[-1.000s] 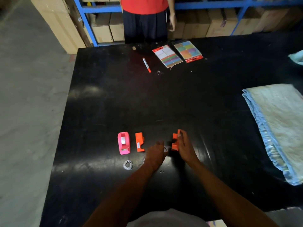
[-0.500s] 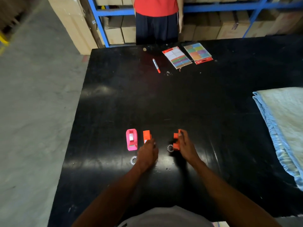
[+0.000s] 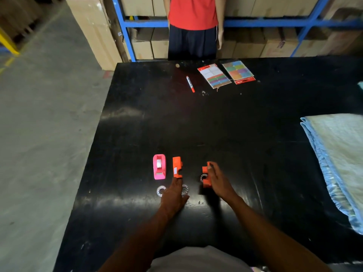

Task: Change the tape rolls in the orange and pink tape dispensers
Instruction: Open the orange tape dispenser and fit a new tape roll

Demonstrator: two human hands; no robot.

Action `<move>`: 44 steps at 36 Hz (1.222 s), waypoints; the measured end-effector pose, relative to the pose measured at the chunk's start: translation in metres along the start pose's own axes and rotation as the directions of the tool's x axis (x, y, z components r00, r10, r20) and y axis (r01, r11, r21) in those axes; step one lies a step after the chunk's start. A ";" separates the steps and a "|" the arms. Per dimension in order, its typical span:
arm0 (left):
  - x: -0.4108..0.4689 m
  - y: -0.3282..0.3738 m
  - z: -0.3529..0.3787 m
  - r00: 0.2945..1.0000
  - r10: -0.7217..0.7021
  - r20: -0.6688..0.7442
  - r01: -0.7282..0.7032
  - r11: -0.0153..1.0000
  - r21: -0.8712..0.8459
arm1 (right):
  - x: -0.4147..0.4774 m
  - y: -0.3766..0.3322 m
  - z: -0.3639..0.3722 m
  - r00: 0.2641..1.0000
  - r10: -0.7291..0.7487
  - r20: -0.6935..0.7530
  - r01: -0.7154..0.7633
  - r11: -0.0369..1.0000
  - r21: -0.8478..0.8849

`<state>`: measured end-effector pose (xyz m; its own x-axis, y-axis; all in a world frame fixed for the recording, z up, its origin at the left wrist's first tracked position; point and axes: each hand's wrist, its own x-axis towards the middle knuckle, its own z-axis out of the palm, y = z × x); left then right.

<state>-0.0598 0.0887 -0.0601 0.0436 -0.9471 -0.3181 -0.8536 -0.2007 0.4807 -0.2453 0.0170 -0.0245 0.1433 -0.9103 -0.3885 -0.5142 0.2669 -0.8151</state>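
On the black table (image 3: pixel 225 124), the pink tape dispenser (image 3: pixel 159 166) serves as landmark; it stands near the table's near-left part, well apart from the left edge, with bare black surface all around it except on its right. Just to its right lies one orange dispenser half (image 3: pixel 177 167), flat and apart from it. Further right of the pink dispenser, a second orange dispenser half (image 3: pixel 206 177) stands upright, with a tape roll (image 3: pixel 203 177) touching its left side. Two more tape rolls lie just nearer the viewer than the pink dispenser: one (image 3: pixel 161 190) directly below it, another (image 3: pixel 185 189) to the right of that.

Left hand (image 3: pixel 173 194): fingers extended and loosely spread, palm down between the two near rolls, with one fingertip at the near end of the flat orange half; whether it presses it cannot be told. It grips nothing. Right hand (image 3: pixel 218 179): fingers curled against the right side of the upright orange half, gripping it.

Beyond the pink dispenser the table lies bare up to a red marker (image 3: pixel 190 84) and two sticker cards (image 3: pixel 214 75) (image 3: pixel 240 72) near the far edge. Far right of it, a folded blue cloth (image 3: pixel 337 160) covers the right edge. A person in a red top (image 3: pixel 192 12) stands behind the far edge.
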 end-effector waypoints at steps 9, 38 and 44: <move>-0.001 0.009 -0.008 0.995 0.071 -0.076 -0.076 0.995 -0.066 | -0.007 0.001 0.003 0.992 -0.004 0.129 0.017 0.995 -0.103; 0.006 0.037 -0.090 0.987 0.155 0.035 -0.103 0.793 -0.600 | -0.016 -0.034 0.014 0.977 -0.203 0.063 0.202 0.979 0.024; 0.008 0.035 -0.088 0.997 0.071 0.011 -0.044 0.719 -0.694 | -0.019 -0.040 0.011 0.972 -0.221 0.077 0.215 0.974 0.074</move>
<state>-0.0436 0.0526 0.0257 -0.0229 -0.9561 -0.2920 -0.2556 -0.2767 0.9263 -0.2183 0.0270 0.0106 0.3182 -0.9195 -0.2310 -0.4070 0.0876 -0.9092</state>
